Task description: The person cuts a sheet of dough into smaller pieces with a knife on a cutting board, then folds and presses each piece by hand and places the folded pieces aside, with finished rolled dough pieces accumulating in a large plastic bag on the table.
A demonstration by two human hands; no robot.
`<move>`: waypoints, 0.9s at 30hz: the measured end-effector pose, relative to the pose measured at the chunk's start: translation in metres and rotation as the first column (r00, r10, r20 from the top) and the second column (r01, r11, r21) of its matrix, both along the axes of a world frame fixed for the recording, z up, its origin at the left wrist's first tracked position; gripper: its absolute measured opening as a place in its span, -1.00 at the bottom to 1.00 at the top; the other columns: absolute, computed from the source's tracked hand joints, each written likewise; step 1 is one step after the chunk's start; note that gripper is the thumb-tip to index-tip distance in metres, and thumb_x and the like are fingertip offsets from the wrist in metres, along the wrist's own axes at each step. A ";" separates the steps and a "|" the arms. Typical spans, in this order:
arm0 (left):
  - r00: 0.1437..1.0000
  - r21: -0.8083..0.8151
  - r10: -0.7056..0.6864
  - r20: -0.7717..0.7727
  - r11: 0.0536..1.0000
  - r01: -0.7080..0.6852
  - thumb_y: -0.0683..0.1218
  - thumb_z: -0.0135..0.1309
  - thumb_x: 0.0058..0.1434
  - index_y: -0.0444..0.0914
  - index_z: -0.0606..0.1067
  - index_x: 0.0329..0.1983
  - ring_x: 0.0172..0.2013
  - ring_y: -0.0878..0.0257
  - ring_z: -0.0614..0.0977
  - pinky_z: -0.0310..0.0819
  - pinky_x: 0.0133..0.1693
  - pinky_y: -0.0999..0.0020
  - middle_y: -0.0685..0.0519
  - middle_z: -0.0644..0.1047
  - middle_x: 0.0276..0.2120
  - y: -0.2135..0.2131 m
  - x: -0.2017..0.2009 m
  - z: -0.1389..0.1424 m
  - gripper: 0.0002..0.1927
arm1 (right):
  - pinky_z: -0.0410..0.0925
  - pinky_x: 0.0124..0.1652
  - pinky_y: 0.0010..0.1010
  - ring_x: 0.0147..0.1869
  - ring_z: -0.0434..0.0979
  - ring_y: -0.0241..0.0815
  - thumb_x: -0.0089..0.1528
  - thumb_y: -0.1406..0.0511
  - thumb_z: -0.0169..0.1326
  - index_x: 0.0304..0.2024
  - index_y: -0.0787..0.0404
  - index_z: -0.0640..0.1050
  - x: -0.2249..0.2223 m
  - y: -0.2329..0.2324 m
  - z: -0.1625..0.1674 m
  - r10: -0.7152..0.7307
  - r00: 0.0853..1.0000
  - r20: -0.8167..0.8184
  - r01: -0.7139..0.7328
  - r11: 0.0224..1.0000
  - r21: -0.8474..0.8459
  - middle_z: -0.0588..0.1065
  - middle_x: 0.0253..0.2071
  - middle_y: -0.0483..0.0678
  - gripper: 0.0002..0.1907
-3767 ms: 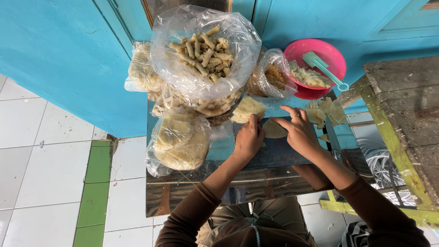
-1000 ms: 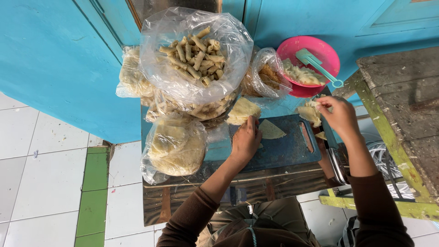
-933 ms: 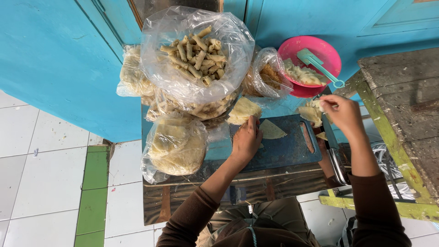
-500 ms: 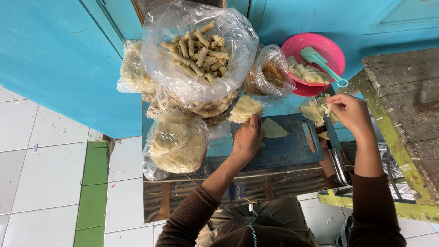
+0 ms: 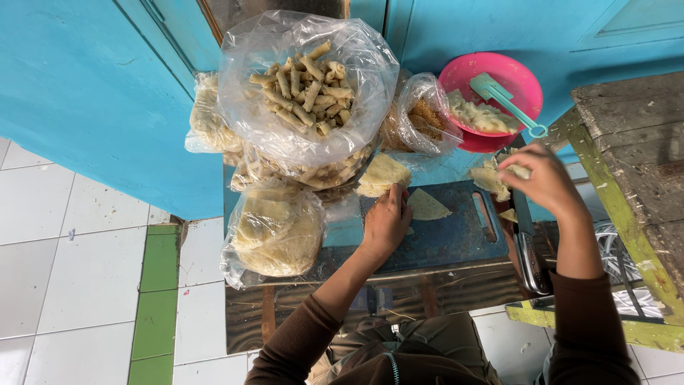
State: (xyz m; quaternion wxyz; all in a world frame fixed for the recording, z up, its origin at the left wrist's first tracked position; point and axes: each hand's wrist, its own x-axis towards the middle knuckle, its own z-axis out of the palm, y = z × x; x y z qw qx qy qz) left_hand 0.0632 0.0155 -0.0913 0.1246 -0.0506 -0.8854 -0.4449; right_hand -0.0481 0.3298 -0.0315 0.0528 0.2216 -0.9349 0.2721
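My left hand (image 5: pixel 385 222) is pressing flat, ungripped, beside the triangular wrapper (image 5: pixel 426 206) on the blue cutting board (image 5: pixel 456 239). My right hand (image 5: pixel 545 184) is pinching filling near the pink bowl (image 5: pixel 491 100). Risk: filling dropping short. Bagged rolls (image 5: pixel 306 89) are crowding the board's far edge.

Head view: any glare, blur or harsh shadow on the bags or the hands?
Head view: soft, even daylight with no hard shadows; white glare streaks on the clear bag of rolls; right hand slightly soft at the fingertips, left hand sharp; frame edges look bowed by the wide lens.
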 end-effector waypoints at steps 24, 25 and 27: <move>1.000 -0.041 -0.006 0.027 0.999 0.008 -0.14 0.14 0.24 -0.23 0.33 -0.07 -0.26 -0.08 0.64 0.51 -0.22 0.01 -0.08 0.56 -0.33 0.000 0.001 0.003 -0.72 | 0.40 -0.17 -0.44 -0.12 0.57 -0.27 0.30 0.37 0.16 -0.09 0.30 0.57 -0.011 0.007 -0.005 0.003 0.983 0.185 0.047 0.964 -0.263 0.60 -0.16 -0.04 -0.85; 1.000 -0.041 -0.007 0.031 0.999 0.008 -0.14 0.14 0.24 -0.24 0.34 -0.06 -0.25 -0.08 0.64 0.51 -0.22 0.01 -0.08 0.56 -0.33 0.000 0.000 0.004 -0.72 | 0.38 -0.17 -0.49 -0.12 0.56 -0.32 0.35 0.38 0.14 -0.06 0.33 0.55 -0.014 0.011 -0.005 0.010 0.977 0.215 0.072 0.927 -0.368 0.59 -0.17 -0.03 -0.85; 1.000 -0.035 -0.009 0.024 0.999 0.010 -0.14 0.13 0.24 -0.24 0.34 -0.07 -0.25 -0.08 0.64 0.51 -0.22 0.02 -0.08 0.56 -0.33 0.000 0.000 0.004 -0.73 | 0.36 -0.17 -0.53 -0.13 0.53 -0.36 0.35 0.39 0.14 -0.02 0.36 0.53 -0.016 0.019 -0.006 -0.020 0.978 0.209 0.106 0.905 -0.411 0.58 -0.15 -0.03 -0.82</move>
